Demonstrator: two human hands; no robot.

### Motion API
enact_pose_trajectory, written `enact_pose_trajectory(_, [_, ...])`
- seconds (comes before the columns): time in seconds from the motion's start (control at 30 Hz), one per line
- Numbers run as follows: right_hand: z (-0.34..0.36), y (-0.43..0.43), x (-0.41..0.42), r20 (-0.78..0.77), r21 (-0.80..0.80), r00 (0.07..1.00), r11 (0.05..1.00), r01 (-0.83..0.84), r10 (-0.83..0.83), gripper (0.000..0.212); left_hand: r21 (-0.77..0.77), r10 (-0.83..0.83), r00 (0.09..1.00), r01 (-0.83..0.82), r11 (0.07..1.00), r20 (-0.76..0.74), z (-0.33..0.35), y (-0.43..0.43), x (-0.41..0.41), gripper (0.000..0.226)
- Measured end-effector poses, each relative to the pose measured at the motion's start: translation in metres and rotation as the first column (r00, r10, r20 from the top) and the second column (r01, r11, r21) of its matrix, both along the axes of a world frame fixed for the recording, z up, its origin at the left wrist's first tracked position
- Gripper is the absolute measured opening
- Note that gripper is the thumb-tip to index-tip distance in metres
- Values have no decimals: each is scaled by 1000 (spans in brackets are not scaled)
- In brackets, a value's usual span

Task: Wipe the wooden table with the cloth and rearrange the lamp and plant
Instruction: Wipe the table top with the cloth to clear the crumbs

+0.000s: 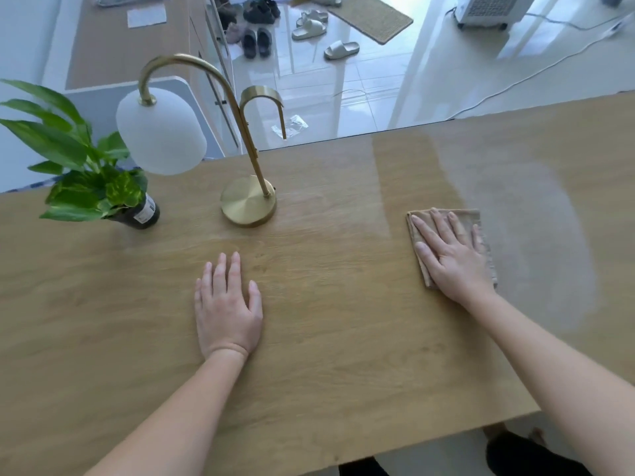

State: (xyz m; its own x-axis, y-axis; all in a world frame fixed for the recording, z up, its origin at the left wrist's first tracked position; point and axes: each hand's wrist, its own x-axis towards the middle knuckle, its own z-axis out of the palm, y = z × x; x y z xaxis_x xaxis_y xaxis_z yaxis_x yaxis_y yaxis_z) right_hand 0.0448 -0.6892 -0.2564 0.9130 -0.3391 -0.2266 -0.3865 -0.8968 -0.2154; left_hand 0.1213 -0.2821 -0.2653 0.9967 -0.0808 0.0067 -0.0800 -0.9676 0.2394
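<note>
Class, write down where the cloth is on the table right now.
In the head view, the cloth lies flat on the wooden table's right side, pressed under the right hand, well to the right of the lamp.

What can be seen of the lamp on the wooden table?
The lamp stands upright on the table, near its far edge. Its round flat base and thin stem look like brass-coloured metal. The stem arches over to a white frosted dome shade, which hangs beside the leaves of the plant. A wider brass band curves off the stem. It does not look lit. Only the table clearly touches it.
</note>
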Motion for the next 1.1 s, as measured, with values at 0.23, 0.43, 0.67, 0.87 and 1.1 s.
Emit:
enact_pose_trajectory(0.23, [5,36,-133,-26,-13,997,997,72,-73,55,-34,-21,1000,22,999,6,-1,1,-6,67])
enact_pose_trajectory(0.43, [7,56,-191,-53,-27,995,996,86,-88,57,-44,-34,999,35,998,18,0,2,-7,68])
enact_pose_trajectory(0.67, [4,50,-184,-51,-31,996,997,71,-72,56,-31,-28,999,29,999,19,-1,2,-8,64])
enact_pose_trajectory(0.87, [8,23,-126,-45,-6,998,999,32,-33,55,-16,-16,1000,17,1000,12,-6,1,-5,68])
enact_pose_trajectory(1.1, [8,-18,-47,-23,-2,1000,1000,-3,3,55,28,24,1000,-24,999,-3,-5,-13,2,70])
